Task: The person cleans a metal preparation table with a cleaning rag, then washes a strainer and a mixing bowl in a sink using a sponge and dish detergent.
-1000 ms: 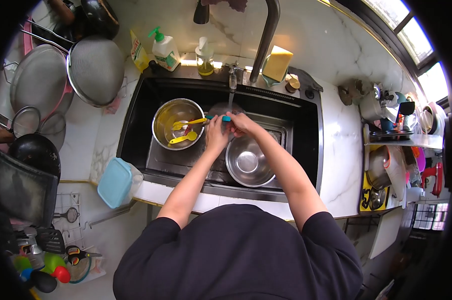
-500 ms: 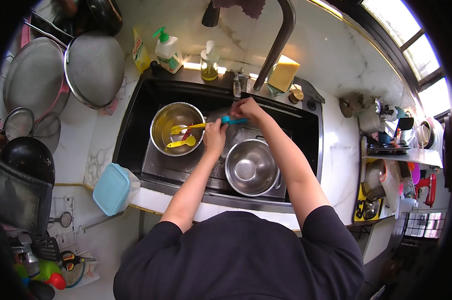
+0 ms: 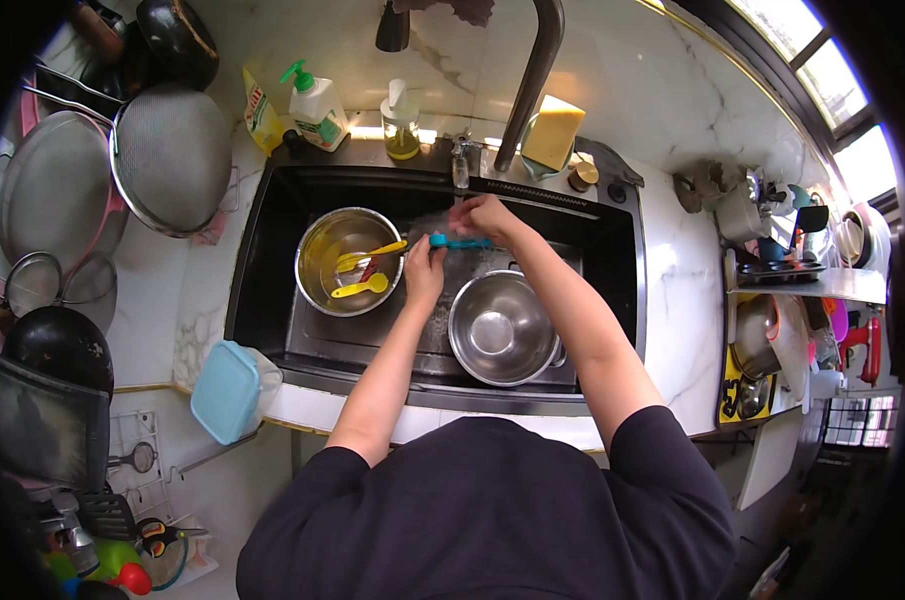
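Note:
In the head view, my left hand [image 3: 424, 272] is closed around a blue measuring spoon [image 3: 459, 242] over the black sink [image 3: 307, 335]. My right hand [image 3: 486, 216] is just above the spoon, below the tap, with its fingers bent together; what they hold, if anything, is hidden. Left of my left hand stands a steel pot [image 3: 310, 285] with a yellow measuring spoon [image 3: 360, 288] and another yellow utensil [image 3: 384, 248] in it, plus something red. A steel bowl [image 3: 493, 335] sits in the sink under my right forearm.
Behind the sink are a faucet [image 3: 540, 80], a green-pump bottle [image 3: 318, 108], a clear soap dispenser [image 3: 401, 125] and a yellow sponge [image 3: 553, 132]. A blue-lidded container [image 3: 225, 390] stands at the front left corner. Sieves [image 3: 172, 160] hang at left; a loaded shelf [image 3: 822, 284] is at right.
The view has shifted slightly. My left hand still has the blue measuring spoon, and my right hand remains beside it with its fingers in a slightly different pose.

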Demonstrator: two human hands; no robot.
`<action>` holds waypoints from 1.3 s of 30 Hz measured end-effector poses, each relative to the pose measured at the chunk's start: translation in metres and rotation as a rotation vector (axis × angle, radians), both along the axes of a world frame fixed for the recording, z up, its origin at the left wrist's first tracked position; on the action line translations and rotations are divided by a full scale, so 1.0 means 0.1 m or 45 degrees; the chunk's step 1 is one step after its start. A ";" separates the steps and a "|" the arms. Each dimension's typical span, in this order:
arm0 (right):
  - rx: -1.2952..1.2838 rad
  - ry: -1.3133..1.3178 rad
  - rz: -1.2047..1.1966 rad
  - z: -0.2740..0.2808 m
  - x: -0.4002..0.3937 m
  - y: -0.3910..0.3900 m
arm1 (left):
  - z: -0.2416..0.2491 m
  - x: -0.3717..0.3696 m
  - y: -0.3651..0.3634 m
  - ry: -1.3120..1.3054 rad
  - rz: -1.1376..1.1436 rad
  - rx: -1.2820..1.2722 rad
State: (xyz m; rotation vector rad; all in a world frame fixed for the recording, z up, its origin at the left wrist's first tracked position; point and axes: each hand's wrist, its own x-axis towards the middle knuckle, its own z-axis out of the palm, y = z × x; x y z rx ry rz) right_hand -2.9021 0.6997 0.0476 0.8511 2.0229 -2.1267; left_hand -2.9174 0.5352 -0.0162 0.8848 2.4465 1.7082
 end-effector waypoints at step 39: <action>0.129 -0.015 -0.166 0.16 -0.01 0.01 | 0.18 0.16 -0.09 0.213 0.177 0.038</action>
